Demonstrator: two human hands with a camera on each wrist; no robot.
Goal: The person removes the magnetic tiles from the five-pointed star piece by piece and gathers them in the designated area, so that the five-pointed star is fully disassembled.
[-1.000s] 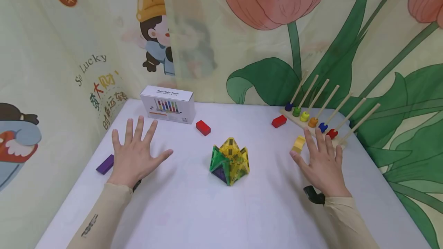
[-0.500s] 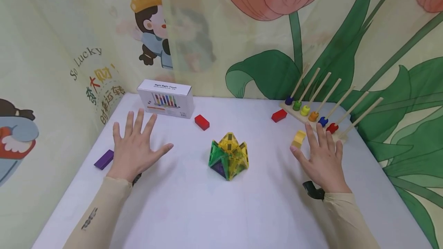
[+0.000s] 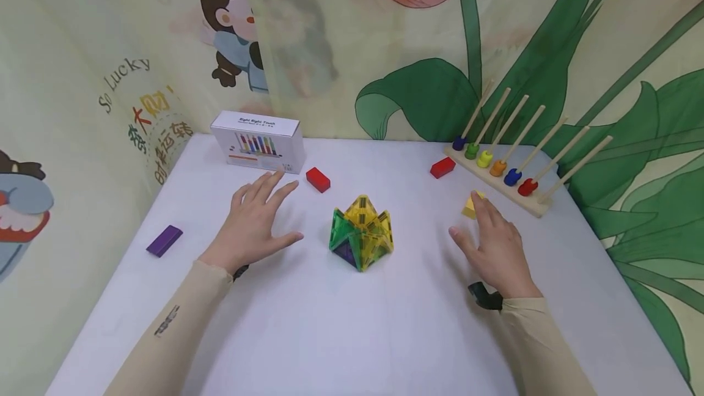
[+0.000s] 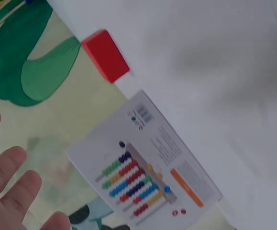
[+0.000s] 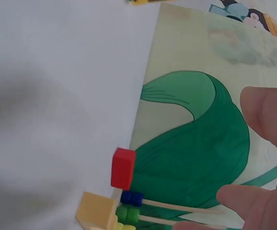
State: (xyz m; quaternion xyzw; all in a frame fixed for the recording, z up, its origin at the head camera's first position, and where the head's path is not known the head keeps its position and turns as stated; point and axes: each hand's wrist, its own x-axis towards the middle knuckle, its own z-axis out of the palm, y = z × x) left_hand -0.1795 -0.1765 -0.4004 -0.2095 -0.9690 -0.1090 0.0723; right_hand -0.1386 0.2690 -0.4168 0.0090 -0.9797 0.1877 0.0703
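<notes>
Can see a cluster of translucent tiles (image 3: 361, 237) in green, yellow and purple, standing at the middle of the white table (image 3: 324, 322), between the left hand (image 3: 250, 225) and the right hand (image 3: 497, 255) and apart from both. Can see spread, relaxed fingers on each hand, grasping nothing. Can read what looks like "Right Right Touch" on top of the white box (image 3: 258, 142) beyond the left hand; can pick out a barcode and a picture of beaded rods in the left wrist view, but not the blurred small print. Can read "So Lucky" above Chinese characters on the printed cloth (image 3: 99, 157); cannot make out the dark mark on the left sleeve (image 3: 187, 316). Can see a red block (image 3: 318, 179) near the box, a second red block (image 3: 442, 167) near the peg rack (image 3: 505, 185). Find the yellow block (image 3: 469, 208) partly hidden by right fingertips in the head view, uncovered in the right wrist view, with the rack cut off there. Find the purple block (image 3: 164, 241) in the head view alone. Cannot tell whether the yellow-green sliver (image 5: 145, 2) atop the right wrist view belongs to the cluster.
</notes>
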